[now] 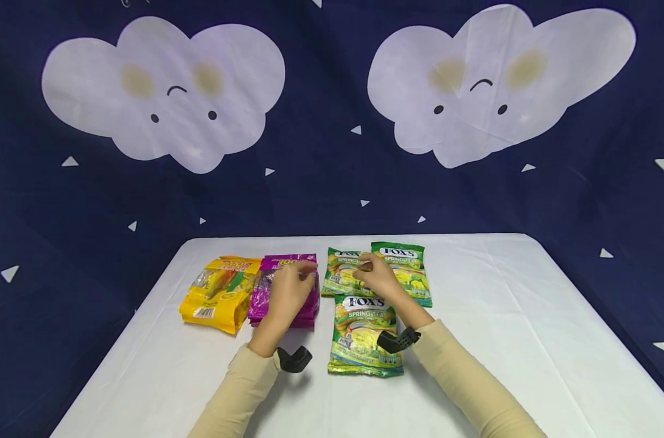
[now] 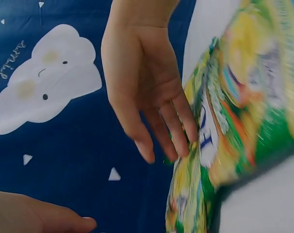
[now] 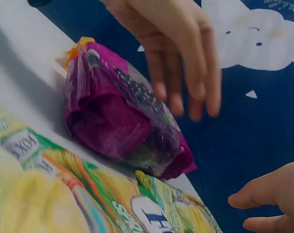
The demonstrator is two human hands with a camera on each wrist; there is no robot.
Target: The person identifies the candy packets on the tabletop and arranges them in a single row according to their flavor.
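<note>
In the head view my left hand (image 1: 289, 289) is over the purple candy bags (image 1: 259, 298), covering part of them. Seen from the right wrist, that left hand (image 3: 173, 41) has loosely hanging fingers and holds nothing, close above a purple bag (image 3: 113, 111). My right hand (image 1: 380, 280) is over two green Fox's Spring Tea candy bags, a left one (image 1: 338, 275) and a right one (image 1: 414, 271). The left wrist view shows this right hand (image 2: 149, 82) with nearly straight fingers, their tips overlapping a green bag (image 2: 186, 194) there.
A third green Fox's bag (image 1: 359, 344) lies nearer me, in front of the other two. Yellow candy bags (image 1: 222, 295) are left of the purple ones. All rest on a white-covered table (image 1: 507, 340). A dark blue cloth (image 1: 321, 182) with clouds hangs behind.
</note>
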